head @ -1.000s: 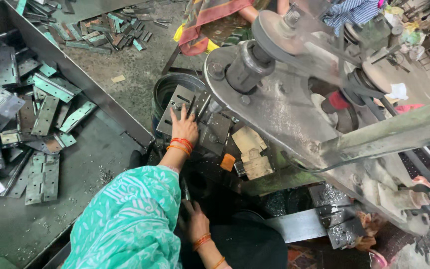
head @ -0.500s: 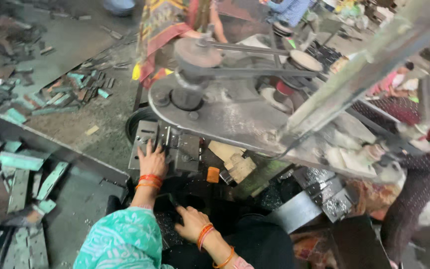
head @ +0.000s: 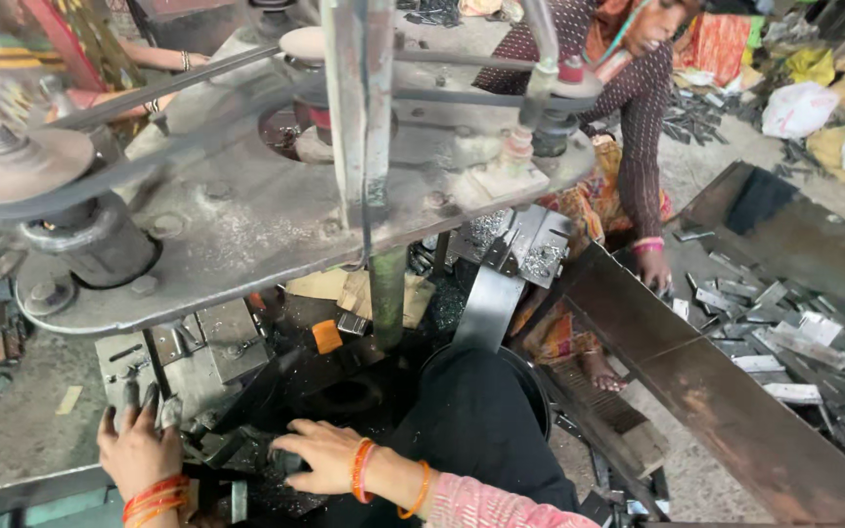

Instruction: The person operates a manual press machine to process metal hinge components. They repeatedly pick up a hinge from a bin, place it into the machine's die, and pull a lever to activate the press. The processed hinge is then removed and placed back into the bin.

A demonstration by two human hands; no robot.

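Low under the machine, the small dark grey metal pieces (head: 237, 445) lie heaped on the black, oily bed near the person, and both hands work among them. The right hand (head: 320, 455), ringed with orange bangles at the wrist, lies flat and spread over the heap, fingers loose rather than clenched, seemingly to feel out one piece among the swarf; whether anything is pinched beneath it I cannot tell. The left hand (head: 137, 450), with red bangles, rests with fingers splayed against the grey steel block fixture (head: 193, 352) just beyond, apparently steadying there. Above them hangs the broad grey steel plate of the belt-driven press (head: 246, 210), its pulleys and black belt overhead, which is why the hands reach in so low. A small orange block (head: 326, 336) sits farther in, beside folded cardboard (head: 344, 288). To the right, a rusty brown sheet-metal chute (head: 696, 362) slopes down, holding flat silver hinge-like blanks (head: 784, 342) within reach of a co-worker's hand (head: 653, 269).
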